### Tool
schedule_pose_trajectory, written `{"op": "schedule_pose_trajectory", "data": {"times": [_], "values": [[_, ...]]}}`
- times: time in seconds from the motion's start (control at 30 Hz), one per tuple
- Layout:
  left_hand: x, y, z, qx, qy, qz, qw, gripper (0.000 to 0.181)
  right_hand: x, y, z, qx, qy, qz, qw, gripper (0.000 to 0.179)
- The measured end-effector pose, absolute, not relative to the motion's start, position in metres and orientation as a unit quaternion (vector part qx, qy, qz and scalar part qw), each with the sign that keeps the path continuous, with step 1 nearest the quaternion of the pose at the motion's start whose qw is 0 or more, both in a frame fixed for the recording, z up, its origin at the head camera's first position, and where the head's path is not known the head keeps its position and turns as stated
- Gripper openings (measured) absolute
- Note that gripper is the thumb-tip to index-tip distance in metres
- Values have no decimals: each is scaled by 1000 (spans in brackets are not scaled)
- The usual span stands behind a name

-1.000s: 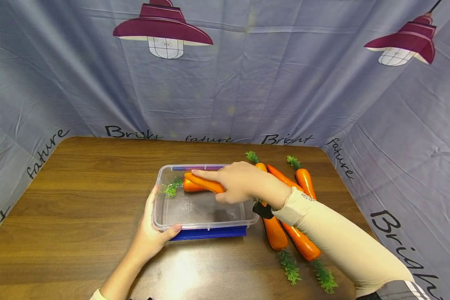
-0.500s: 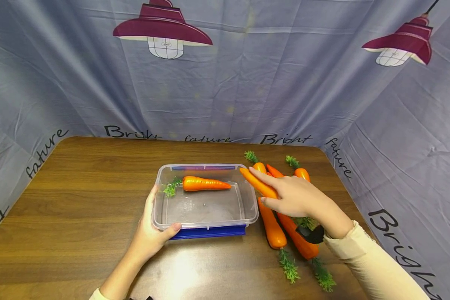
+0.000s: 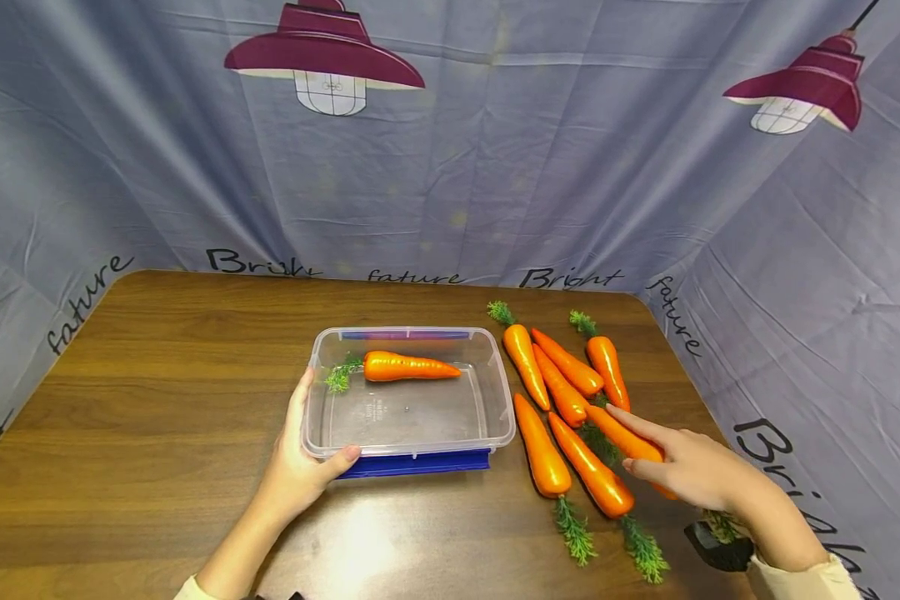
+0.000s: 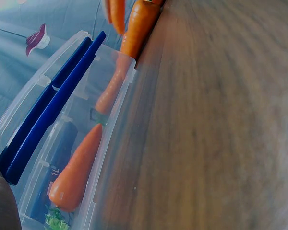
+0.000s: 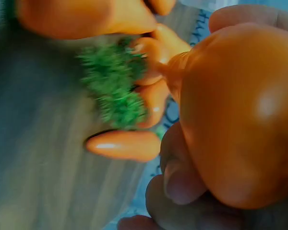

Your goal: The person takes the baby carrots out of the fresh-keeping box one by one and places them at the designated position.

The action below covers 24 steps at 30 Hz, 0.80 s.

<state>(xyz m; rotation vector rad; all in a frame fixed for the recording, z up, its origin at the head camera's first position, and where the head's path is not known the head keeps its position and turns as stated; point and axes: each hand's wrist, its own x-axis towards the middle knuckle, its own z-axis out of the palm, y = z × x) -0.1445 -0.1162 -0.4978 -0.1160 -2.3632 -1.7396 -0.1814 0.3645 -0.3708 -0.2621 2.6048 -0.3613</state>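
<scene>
My left hand (image 3: 297, 467) grips the left front corner of a clear plastic container (image 3: 427, 421), its thumb over the rim. Inside, one orange carrot (image 3: 405, 367) with green leaves lies along the back, its tip to the right. In the left wrist view that carrot (image 4: 77, 175) shows through the wall, near a blue latch flap (image 4: 50, 112). At the right, my right hand (image 3: 697, 471) holds another carrot (image 3: 621, 432) between thumb and fingers, its tip pointing to the container. The right wrist view shows this carrot (image 5: 245, 115) large, with fingers on both sides.
Several more carrots lie right of the container, among them a near one (image 3: 543, 454), one beside it (image 3: 592, 471) and a far right one (image 3: 607, 367). The wooden table (image 3: 157, 400) ends at a grey-blue curtain (image 3: 450, 183) behind and at the sides.
My right hand has carried its carrot from above the container to the right, over the loose carrots. The carrot inside stays put. My left hand keeps its grip on the container.
</scene>
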Motion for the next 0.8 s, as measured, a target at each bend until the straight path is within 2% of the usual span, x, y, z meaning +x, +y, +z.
{"op": "schedule_pose_trajectory", "data": {"times": [0.3,0.53,0.8], "values": [[-144,-116,-498,-34,-802,-588,97,119,-161,381,-383,-73,949,-149,269,67],[-145,-116,-499,-41,-791,-602,101,118,-157,380,-391,-98,959,-124,234,65],[-145,-116,-499,-44,-792,-600,104,118,-162,382,-403,-88,960,-122,237,68]]}}
